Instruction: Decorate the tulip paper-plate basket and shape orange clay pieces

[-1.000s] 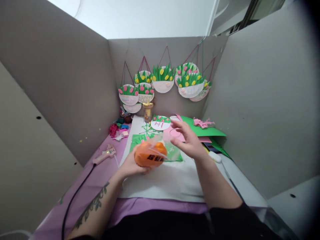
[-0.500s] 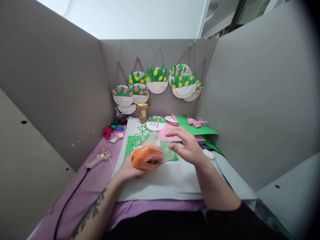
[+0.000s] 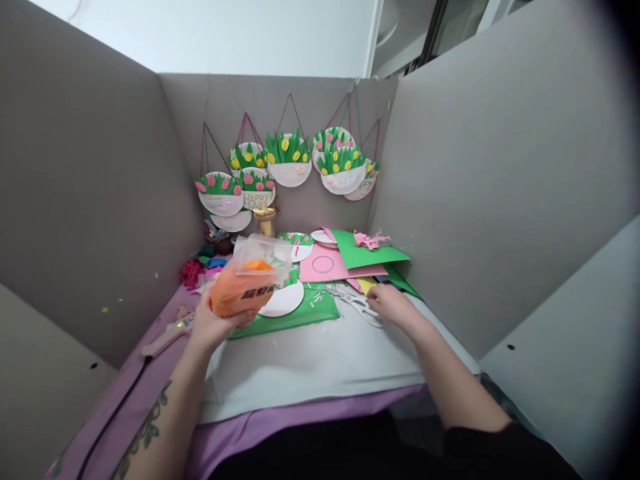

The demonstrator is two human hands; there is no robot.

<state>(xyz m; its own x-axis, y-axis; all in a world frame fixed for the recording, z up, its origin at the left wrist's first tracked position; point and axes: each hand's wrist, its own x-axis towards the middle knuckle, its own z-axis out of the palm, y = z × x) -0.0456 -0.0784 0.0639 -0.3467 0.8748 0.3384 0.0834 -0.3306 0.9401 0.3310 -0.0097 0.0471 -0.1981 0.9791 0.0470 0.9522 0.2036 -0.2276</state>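
Table (image 3: 260, 417): purple cover, reaching past both near corners of a white sheet (image 3: 320, 363). On the sheet's far half, a green packet (image 3: 320, 308) lies with its long axis running left to right, right end slightly farther away. To its far right, a pink sheet (image 3: 345, 272) runs partly under a green card (image 3: 383, 257).

Left hand (image 3: 215, 327) closes around a clear bag (image 3: 243, 290) of orange material. Bag is left of centre, over the packet's left part; slack clear plastic extends to the far right, dark print on the orange part. A paper plate (image 3: 283, 305) lies just right of the bag, on the packet.

Right hand (image 3: 393, 303) has fingers bent and drawn close together; whether they pinch anything, cannot tell.

Key relation: scissors (image 3: 353, 298) lie flat just left of the right hand. Long axis diagonal: blades toward far left, handle loops toward near right, beside the fingertips. Contact cannot be told. Right hand is clearly the nearer; the left is well apart, with bag and plate between.

Smallest item noted: yellow piece (image 3: 367, 285), just beyond the scissors, near the right fingertips.
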